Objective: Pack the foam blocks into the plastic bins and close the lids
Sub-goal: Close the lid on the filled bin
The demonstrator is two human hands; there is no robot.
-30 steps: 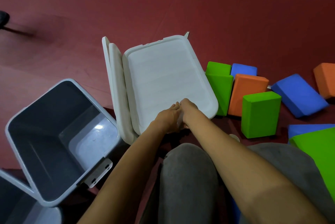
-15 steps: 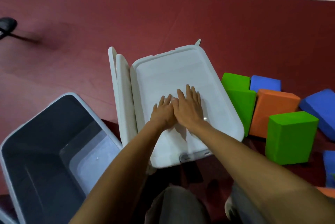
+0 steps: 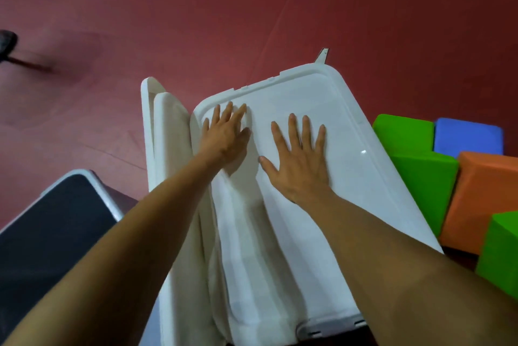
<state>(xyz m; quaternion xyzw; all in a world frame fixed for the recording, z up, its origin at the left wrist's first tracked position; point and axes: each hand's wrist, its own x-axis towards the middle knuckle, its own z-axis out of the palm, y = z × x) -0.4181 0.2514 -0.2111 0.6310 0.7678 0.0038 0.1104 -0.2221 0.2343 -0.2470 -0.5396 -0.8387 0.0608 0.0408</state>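
White, smooth plastic lid [image 3: 350,177] is lying under both palms. Left hand [image 3: 224,138] and right hand [image 3: 300,166] are pressing flat, fingers spread, gripping nothing.

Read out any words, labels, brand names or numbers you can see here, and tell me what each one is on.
None: no readable text shows.
White lid under the left hand and right hand: plain.
Foam blocks, open grey bin, red floor: unmarked.

Two hands [image 3: 224,135] [image 3: 300,163], three lids [image 3: 350,177] [image 3: 171,135] [image 3: 147,121], five blocks [image 3: 403,132] [image 3: 468,135] [image 3: 487,194] [image 3: 429,174] [image 3: 501,253]
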